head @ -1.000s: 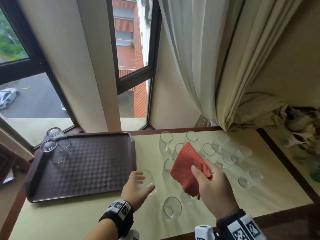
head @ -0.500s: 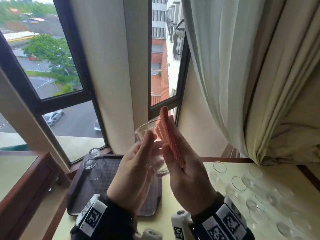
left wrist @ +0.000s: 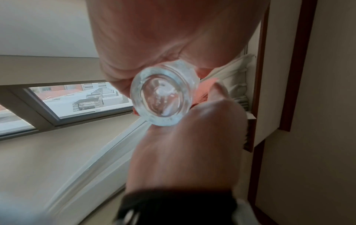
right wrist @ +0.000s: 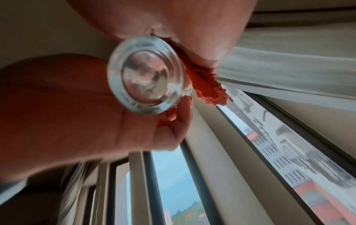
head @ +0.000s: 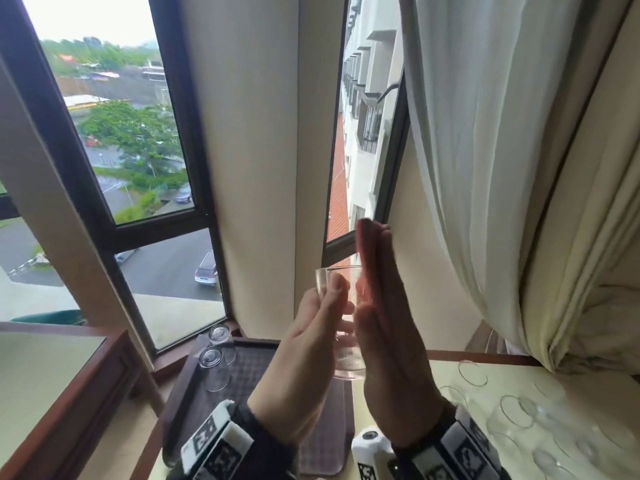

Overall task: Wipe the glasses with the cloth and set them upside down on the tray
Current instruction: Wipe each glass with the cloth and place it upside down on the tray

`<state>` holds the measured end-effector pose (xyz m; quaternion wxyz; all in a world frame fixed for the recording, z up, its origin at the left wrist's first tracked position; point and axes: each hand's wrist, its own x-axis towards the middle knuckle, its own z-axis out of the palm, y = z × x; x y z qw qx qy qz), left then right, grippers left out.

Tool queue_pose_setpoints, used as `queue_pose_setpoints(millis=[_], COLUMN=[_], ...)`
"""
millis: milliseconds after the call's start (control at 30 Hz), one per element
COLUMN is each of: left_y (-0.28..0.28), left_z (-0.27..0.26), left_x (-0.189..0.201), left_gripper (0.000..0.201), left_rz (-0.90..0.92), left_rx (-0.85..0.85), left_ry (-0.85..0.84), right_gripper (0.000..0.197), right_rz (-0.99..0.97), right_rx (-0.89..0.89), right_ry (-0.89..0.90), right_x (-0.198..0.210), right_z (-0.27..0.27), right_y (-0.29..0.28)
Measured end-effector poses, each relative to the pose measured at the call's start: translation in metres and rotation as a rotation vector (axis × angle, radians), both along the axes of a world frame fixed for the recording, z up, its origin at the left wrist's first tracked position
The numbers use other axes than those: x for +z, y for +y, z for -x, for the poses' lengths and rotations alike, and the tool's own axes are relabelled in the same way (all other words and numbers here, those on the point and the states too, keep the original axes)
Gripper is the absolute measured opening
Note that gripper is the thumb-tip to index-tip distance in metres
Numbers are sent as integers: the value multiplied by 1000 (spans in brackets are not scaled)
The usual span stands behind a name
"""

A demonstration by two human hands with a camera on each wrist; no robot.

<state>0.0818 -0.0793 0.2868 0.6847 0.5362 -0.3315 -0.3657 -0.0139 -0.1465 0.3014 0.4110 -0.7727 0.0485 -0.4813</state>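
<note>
Holding a glass (head: 341, 320) upright at chest height in front of the window, the left hand (head: 304, 368) had its fingers curled round the glass wall, thumb near the rim. The right hand (head: 388, 341) stood flat against the other side, fingers straight and pressed together, with only a thin red edge of the cloth (head: 362, 244) showing between palm and glass. Below the hands lay the dark tray (head: 249, 368) on the desk (head: 450, 368), two glasses (head: 216, 355) standing upside down at its far left corner. More glasses (head: 512, 410) stood on the desk to the right, beside a pale curtain (head: 485, 168).

From the left wrist, the glass (left wrist: 163, 95) was seen base-on, gripped by the left hand (left wrist: 144, 38) above, with the right hand (left wrist: 192, 144) below and a bit of cloth (left wrist: 204, 89) behind the glass.

From the right wrist, the glass base (right wrist: 146, 76) was again centred; the right hand (right wrist: 183, 22) pressed the red cloth (right wrist: 208, 85) against its side, and the left hand (right wrist: 77, 106) wrapped it from the opposite side.
</note>
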Motion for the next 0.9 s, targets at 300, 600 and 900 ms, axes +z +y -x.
queue_pose_setpoints(millis=[300,600,900], left_y=[6,-3,-7], left_z=[-26,-44,-27], left_x=[11,34,26], left_gripper=[66,65,73], left_rz=[60,99,112], left_rx=[0,72,-16], left_ry=[5,1,26], right_gripper=[59,59,52], right_rz=[-25,205,115], right_rx=[21,37,-71], right_ry=[-4,57,-61], right_x=[-28,-15,-1], right_z=[-16,-24,-28], right_y=[10,13,-17])
